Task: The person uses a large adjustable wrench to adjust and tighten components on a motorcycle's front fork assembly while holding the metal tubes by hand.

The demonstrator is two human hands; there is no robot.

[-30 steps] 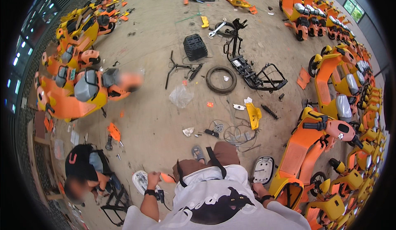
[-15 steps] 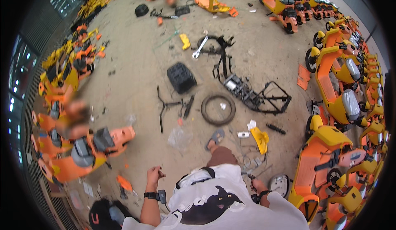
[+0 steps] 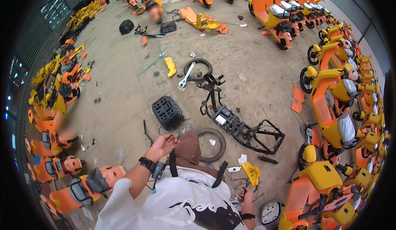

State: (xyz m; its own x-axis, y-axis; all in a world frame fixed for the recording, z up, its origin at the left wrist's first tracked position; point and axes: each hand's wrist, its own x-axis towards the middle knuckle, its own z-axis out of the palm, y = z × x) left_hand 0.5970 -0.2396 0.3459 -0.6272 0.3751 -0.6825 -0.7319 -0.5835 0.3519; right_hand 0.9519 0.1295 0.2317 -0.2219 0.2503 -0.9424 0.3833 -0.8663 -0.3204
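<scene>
I reach my left hand (image 3: pixel 164 144) forward, fingers loosely bent and apart, over the floor below the stack of black plastic crates (image 3: pixel 167 111) and near a branched black metal part (image 3: pixel 145 129). My right hand (image 3: pixel 246 196), low at my right, is closed on a small dark tool (image 3: pixel 247 192), its shape hard to make out, beside thin cables and a yellow plastic panel (image 3: pixel 251 172). Ahead lie a stripped black scooter frame (image 3: pixel 225 120), a tire (image 3: pixel 218 143) partly behind my leg, and a big silver wrench (image 3: pixel 186 75) against another tire (image 3: pixel 203 62).
Rows of orange and yellow scooters (image 3: pixel 326 106) line the right; more scooters (image 3: pixel 66 197) and piled panels stand along the left. Loose body panels (image 3: pixel 194 19), a black shock absorber (image 3: pixel 267 160), an orange panel (image 3: pixel 298 99) and an oval pale part (image 3: pixel 270 211) lie on the floor (image 3: pixel 115 85).
I have walked forward, so the crates, frame and tires sit nearer. My left hand has risen forward. The crouching co-worker at lower left has left the view.
</scene>
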